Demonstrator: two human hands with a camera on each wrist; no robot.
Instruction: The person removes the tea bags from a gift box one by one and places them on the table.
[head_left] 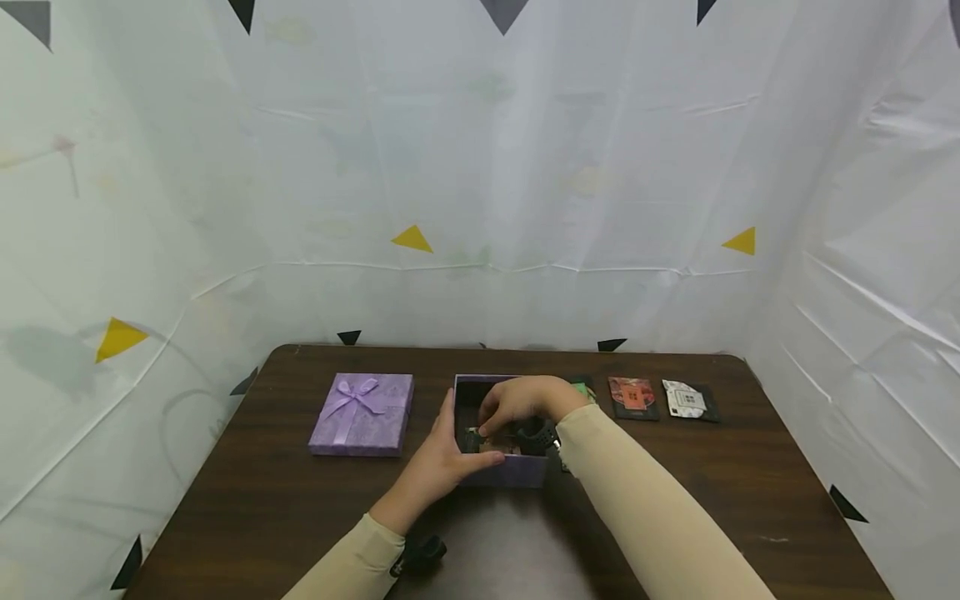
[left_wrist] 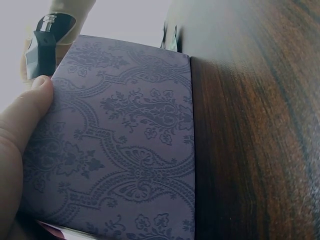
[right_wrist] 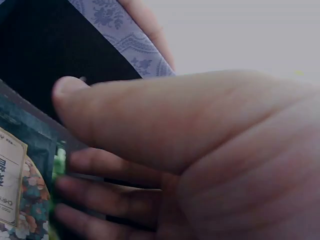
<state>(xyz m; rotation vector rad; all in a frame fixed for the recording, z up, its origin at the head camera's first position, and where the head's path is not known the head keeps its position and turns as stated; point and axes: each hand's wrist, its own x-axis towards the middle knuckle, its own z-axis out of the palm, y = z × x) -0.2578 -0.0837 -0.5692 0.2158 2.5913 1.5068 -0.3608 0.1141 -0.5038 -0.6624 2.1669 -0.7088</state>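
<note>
My left hand (head_left: 441,461) grips a purple gift box (head_left: 510,474) at its near left corner. In the left wrist view its thumb (left_wrist: 30,107) lies by the upper edge of the patterned wall. My right hand (head_left: 528,398) reaches down into the box's black interior. The right wrist view shows a dark green packet (right_wrist: 15,117) with a floral print and a pale label, beside the fingers. Those fingertips touch a bright green edge (right_wrist: 59,162); the thumb stands apart from them. The right hand covers part of the contents.
A lilac lid (head_left: 367,417) with a ribbon bow lies left of the box. To the right are a red-and-black packet (head_left: 633,397), a white-and-black packet (head_left: 686,400) and a green item (head_left: 583,389) partly behind the right arm. All rest on a dark wooden table (head_left: 750,492).
</note>
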